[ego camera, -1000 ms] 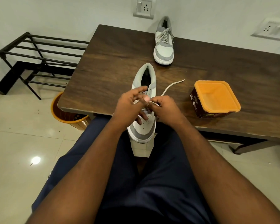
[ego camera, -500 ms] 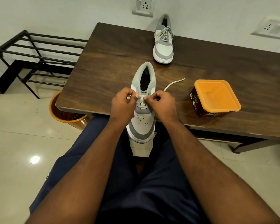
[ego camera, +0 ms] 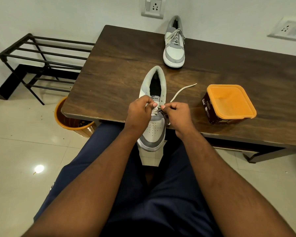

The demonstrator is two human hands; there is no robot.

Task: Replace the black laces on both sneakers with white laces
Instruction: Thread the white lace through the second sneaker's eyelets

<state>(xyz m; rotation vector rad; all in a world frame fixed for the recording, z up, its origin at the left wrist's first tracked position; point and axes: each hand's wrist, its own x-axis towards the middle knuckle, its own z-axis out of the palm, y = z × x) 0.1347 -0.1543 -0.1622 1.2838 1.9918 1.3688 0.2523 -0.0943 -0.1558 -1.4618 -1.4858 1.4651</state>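
Wooden table (ego camera: pixel 120 69), two sneakers, near sneaker (ego camera: pixel 153 106), both hands pinching its one white lace (ego camera: pixel 181 90)

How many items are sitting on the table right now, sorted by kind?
Sneakers: 2, the near sneaker being laced with the white lace, and the far sneaker, already laced.
Orange-lidded containers: 1.
Total: 3 items on the table.

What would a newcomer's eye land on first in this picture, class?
Both hands, left hand and right hand, pinch a white lace over the near sneaker at the table's front edge. A laced far sneaker stands by the wall, and an orange-lidded tub sits at the right.
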